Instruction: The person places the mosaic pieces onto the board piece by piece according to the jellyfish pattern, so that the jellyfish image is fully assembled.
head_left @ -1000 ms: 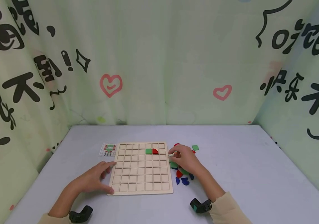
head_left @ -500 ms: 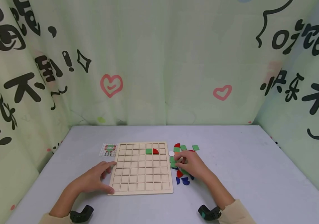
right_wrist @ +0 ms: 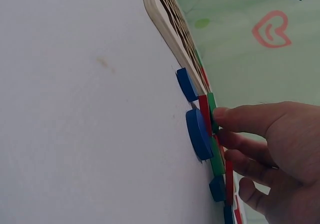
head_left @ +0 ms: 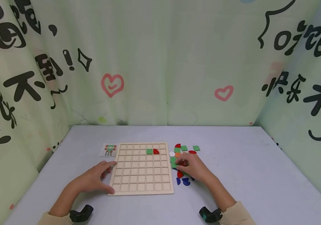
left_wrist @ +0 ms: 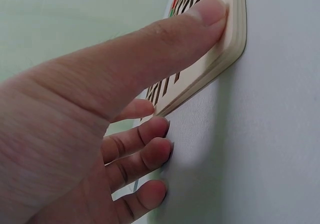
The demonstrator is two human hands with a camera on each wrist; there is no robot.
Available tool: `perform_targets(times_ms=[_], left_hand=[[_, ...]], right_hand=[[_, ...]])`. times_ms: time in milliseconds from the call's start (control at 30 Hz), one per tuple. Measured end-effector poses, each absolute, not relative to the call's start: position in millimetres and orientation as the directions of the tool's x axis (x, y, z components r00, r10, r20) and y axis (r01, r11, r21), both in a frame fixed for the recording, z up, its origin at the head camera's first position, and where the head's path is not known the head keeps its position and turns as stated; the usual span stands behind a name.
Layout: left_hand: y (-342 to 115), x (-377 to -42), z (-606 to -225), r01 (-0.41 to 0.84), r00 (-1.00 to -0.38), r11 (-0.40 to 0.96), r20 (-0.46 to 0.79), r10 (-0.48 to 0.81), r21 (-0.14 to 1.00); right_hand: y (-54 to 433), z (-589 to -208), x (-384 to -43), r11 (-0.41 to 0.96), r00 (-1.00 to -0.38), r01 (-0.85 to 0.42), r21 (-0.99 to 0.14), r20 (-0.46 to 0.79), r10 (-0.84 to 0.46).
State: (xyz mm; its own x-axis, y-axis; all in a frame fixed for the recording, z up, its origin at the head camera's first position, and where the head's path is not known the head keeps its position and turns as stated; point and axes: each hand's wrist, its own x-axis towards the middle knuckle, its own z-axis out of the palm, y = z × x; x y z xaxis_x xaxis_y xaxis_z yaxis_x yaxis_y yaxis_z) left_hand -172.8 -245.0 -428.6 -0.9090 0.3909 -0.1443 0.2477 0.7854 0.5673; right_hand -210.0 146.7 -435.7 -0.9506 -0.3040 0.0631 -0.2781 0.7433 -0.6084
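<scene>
My left hand [head_left: 95, 177] steadies a wooden grid board [head_left: 138, 171] at its left side. Its thumb [left_wrist: 210, 11] presses the near corner, and the index fingertip touches the edge farther up. On the board sit a green square [head_left: 149, 151] and, beside it, a red quarter-circle [head_left: 156, 151]. Over the loose pieces right of the board, my right hand [head_left: 195, 166] has thumb and index finger apart in the head view. The right wrist view shows its thumb at a green piece [right_wrist: 212, 109], close to a red piece [right_wrist: 204, 111]. The palm partly hides the pile.
A small picture card [head_left: 109, 150] lies by the board's upper left corner. Around the right hand are a white disc [head_left: 172, 154], an orange piece [head_left: 177, 155], green squares [head_left: 196, 148] and blue pieces [head_left: 186, 182]. Curtains [head_left: 166, 78] hang behind the table.
The right hand put the white disc down beside the board, drew back to the right and lowered slightly over the pile. The left hand stayed on the board.
</scene>
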Motion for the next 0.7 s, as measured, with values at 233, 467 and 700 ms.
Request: perform_targets(times_ms=[233, 467, 700], left_hand=[[-246.6, -172.3, -427.8, 0.271, -0.9, 0.769, -0.13, 0.415, 0.578], [-245.9, -170.4, -425.9, 0.257, -0.903, 0.768, -0.136, 0.406, 0.587], [-245.7, -171.4, -426.2, 0.252, -0.909, 0.781, -0.138, 0.394, 0.572]], right_hand=[[144.9, -434.9, -211.4, 0.736, -0.954, -0.258, -0.625, 0.045, -0.296], [142.2, -434.9, -215.2, 0.717, -0.95, -0.272, -0.641, 0.061, -0.307], [135.3, -433.3, -221.7, 0.714, -0.954, -0.282, -0.641, 0.105, -0.282]])
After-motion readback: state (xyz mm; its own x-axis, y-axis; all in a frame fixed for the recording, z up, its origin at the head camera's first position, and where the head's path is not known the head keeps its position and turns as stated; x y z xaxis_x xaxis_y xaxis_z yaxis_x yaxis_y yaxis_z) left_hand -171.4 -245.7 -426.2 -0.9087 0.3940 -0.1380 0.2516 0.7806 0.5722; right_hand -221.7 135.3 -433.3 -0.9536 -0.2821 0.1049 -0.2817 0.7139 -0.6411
